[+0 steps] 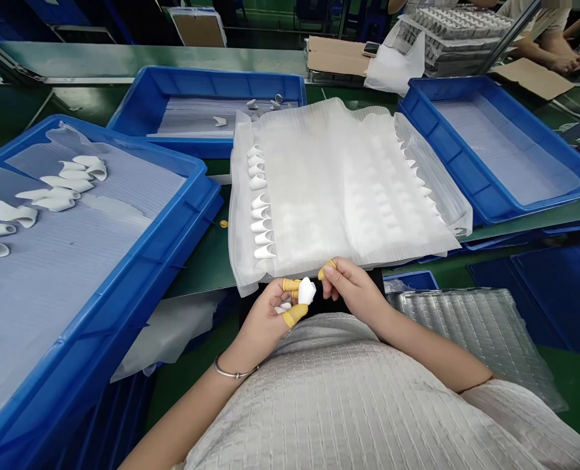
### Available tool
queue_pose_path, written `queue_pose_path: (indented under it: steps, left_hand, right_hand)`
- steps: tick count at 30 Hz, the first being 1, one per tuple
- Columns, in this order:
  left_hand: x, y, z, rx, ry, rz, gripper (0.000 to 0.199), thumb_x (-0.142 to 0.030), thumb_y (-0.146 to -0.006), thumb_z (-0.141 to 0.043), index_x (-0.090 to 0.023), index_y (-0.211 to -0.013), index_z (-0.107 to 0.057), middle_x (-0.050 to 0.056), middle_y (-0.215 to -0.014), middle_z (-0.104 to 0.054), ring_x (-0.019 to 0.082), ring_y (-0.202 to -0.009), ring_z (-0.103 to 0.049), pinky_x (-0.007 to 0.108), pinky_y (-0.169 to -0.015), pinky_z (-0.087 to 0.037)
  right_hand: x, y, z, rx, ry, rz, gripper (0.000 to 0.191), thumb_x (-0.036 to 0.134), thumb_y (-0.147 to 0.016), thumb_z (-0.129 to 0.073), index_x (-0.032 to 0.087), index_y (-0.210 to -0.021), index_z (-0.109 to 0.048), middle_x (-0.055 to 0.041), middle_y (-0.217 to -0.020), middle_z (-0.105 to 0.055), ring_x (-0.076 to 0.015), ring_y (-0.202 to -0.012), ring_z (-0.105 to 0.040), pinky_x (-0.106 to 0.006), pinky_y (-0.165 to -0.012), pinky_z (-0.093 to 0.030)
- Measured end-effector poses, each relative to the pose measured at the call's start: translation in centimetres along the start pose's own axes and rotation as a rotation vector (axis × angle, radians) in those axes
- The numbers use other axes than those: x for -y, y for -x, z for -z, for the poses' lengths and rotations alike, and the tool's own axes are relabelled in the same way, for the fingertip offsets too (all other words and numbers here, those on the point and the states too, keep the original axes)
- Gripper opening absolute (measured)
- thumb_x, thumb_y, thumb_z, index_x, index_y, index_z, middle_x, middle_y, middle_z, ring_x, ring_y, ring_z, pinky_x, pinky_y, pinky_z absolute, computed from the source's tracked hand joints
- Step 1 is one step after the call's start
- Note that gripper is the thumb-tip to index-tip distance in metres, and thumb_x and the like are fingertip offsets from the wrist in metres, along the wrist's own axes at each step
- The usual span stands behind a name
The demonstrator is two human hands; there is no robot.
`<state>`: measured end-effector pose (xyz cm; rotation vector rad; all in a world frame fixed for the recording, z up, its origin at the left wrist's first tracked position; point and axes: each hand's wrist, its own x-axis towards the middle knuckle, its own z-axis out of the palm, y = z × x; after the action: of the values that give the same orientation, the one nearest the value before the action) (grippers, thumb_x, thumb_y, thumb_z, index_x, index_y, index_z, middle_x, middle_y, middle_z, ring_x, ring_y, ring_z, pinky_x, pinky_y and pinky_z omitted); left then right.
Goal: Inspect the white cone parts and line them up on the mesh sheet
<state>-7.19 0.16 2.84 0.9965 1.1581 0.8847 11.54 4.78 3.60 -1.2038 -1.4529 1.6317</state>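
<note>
My left hand (pixel 274 307), with yellow finger cots on its fingertips, is closed on a small white curved plastic piece (pixel 306 291) over my lap. More white shows beneath it, inside the palm. Close by on the right, my right hand (pixel 344 281) has its thumb and yellow-capped index finger pinched together. Whatever that pinch may hold is too small to make out. Just beyond both hands lies a stack under a thin white foam sheet (pixel 314 189). Several white curved pieces (pixel 261 225) stick out in a row along its left edge.
At left, a blue tray (pixel 192 189) carries several loose white pieces (pixel 57 189). Another blue tray (pixel 211 149) at the back holds a few pieces. A lined blue tray (pixel 490 202) stands at right. Clear plastic trays (pixel 475 326) sit low on the right. A co-worker's hands (pixel 564 62) show at upper right.
</note>
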Motion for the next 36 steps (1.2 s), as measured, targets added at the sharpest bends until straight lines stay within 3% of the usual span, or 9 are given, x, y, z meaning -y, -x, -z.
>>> queue_pose_path:
  steps: [7, 12, 14, 19, 23, 31, 36]
  left_hand:
    - [0.0, 0.1, 0.0, -0.111, -0.29, -0.121, 0.02, -0.02, -0.078, -0.064, -0.02, -0.098, -0.061, 0.001, -0.086, -0.062, 0.015, -0.078, -0.056, 0.028, -0.071, -0.046]
    - [-0.5, 0.1, -0.1, -0.074, -0.593, -0.208, 0.011, -0.022, -0.081, -0.062, -0.019, -0.092, -0.062, 0.003, -0.087, -0.064, 0.018, -0.078, -0.058, 0.032, -0.069, -0.047]
    - [-0.7, 0.3, -0.2, -0.052, -0.662, -0.25, 0.007, -0.022, -0.083, -0.06, -0.02, -0.088, -0.061, 0.003, -0.085, -0.063, 0.018, -0.077, -0.058, 0.032, -0.069, -0.047]
    - [-0.9, 0.6, 0.1, -0.012, -0.626, -0.265, 0.012, -0.02, -0.084, -0.059, -0.021, -0.095, -0.061, 0.003, -0.093, -0.065, 0.018, -0.083, -0.061, 0.032, -0.074, -0.049]
    - [-0.7, 0.5, 0.3, -0.034, -0.672, -0.285, 0.014, -0.02, -0.085, -0.058, -0.021, -0.098, -0.062, 0.003, -0.093, -0.065, 0.019, -0.084, -0.06, 0.032, -0.074, -0.049]
    - [-0.4, 0.2, 0.5, -0.012, -0.518, -0.241, 0.033, -0.024, -0.084, -0.064, -0.023, -0.117, -0.061, 0.004, -0.096, -0.065, 0.018, -0.081, -0.06, 0.032, -0.073, -0.049]
    - [0.1, 0.0, 0.5, -0.063, -0.728, -0.317, 0.017, -0.031, -0.085, -0.063, -0.021, -0.099, -0.065, 0.005, -0.087, -0.064, 0.022, -0.083, -0.057, 0.033, -0.068, -0.047]
  right_hand:
    - [0.0, 0.1, 0.1, 0.011, 0.008, -0.019, 0.026, 0.044, -0.094, -0.052, 0.019, -0.085, -0.056, 0.0017, -0.07, -0.054, -0.0133, -0.064, -0.052, -0.026, -0.058, -0.042]
    - [-0.2, 0.2, -0.8, 0.05, 0.192, -0.01, 0.032, 0.041, -0.077, -0.076, 0.021, -0.08, -0.051, 0.0052, -0.067, -0.047, -0.011, -0.059, -0.042, -0.024, -0.052, -0.034]
    - [-0.2, 0.0, -0.9, 0.065, 0.237, 0.001, 0.032, 0.043, -0.082, -0.071, 0.02, -0.075, -0.05, 0.0045, -0.065, -0.048, -0.0113, -0.059, -0.043, -0.024, -0.052, -0.033]
    - [-0.3, -0.4, -0.6, 0.097, 0.034, -0.029, 0.035, 0.047, -0.097, -0.046, 0.02, -0.074, -0.046, 0.0028, -0.063, -0.053, -0.0115, -0.056, -0.05, -0.025, -0.054, -0.04]
    - [-0.1, -0.2, -0.3, 0.124, 0.024, -0.01, 0.031, 0.049, -0.092, -0.055, 0.019, -0.087, -0.053, 0.0023, -0.071, -0.054, -0.0118, -0.061, -0.052, -0.025, -0.056, -0.042]
    - [0.2, 0.1, 0.0, 0.187, -0.124, -0.106, 0.032, 0.049, -0.089, -0.06, 0.018, -0.083, -0.055, 0.0008, -0.071, -0.057, -0.0124, -0.064, -0.053, -0.025, -0.059, -0.044]
    - [-0.8, 0.1, -0.7, 0.136, -0.081, -0.093, 0.031, 0.047, -0.084, -0.067, 0.019, -0.084, -0.053, 0.0029, -0.071, -0.053, -0.0117, -0.063, -0.05, -0.025, -0.058, -0.041]
